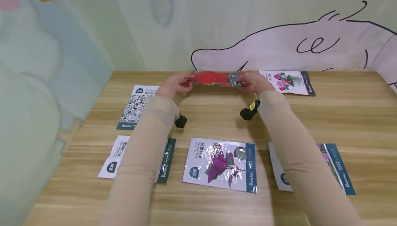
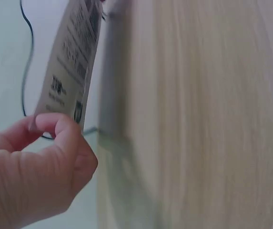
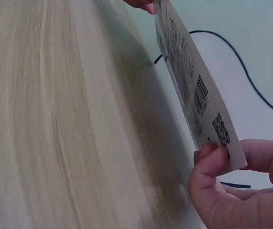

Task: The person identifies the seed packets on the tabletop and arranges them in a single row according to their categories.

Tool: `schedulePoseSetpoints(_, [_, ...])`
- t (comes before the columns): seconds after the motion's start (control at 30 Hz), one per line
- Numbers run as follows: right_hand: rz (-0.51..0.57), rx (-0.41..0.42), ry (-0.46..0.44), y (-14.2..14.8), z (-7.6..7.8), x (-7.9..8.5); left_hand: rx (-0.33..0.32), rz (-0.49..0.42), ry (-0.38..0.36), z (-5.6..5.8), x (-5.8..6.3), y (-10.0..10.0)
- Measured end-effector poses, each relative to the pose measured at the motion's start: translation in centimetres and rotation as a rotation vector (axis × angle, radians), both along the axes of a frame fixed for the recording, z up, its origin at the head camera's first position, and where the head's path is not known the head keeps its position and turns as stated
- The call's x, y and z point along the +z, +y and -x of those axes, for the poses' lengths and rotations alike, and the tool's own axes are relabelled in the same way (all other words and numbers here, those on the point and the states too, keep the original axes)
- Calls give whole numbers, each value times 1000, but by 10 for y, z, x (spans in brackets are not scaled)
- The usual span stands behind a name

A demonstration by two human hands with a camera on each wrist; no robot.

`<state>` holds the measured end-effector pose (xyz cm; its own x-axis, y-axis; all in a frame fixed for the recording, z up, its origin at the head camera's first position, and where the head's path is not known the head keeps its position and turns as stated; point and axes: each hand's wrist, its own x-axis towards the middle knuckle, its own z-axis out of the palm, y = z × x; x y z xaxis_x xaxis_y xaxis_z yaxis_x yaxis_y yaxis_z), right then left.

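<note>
Both hands up at the far edge: left hand [image 1: 175, 84] and right hand [image 1: 252, 82] each pinch an end of the glossy red-flowered seed packet [image 1: 214, 78], stretched between them above the wooden table [image 1: 341, 122]. Thin corner grips; it could slip out and drop.

playroom: cartoon mural [image 1: 279, 43], wooden table [image 1: 341, 115]

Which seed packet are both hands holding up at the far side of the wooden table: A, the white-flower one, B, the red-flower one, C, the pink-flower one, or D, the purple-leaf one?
B: the left hand and right hand pinch the ends of the red-flower seed packet.
</note>
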<state>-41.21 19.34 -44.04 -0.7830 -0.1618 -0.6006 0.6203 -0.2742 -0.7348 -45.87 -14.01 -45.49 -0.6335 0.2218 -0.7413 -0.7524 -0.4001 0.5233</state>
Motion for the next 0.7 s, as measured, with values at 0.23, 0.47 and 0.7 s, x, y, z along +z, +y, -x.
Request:
schedulePoseSetpoints(0.23, [291, -2, -224, 3, 14, -19, 112, -49, 122, -48, 54, 21])
schedulePoseSetpoints(0.47, [267, -112, -125, -53, -53, 11, 151, 23, 263, -123, 97, 59])
schedulePoseSetpoints(0.7, [312, -238, 18, -76, -103, 39, 182, -93, 299, -88, 39, 69])
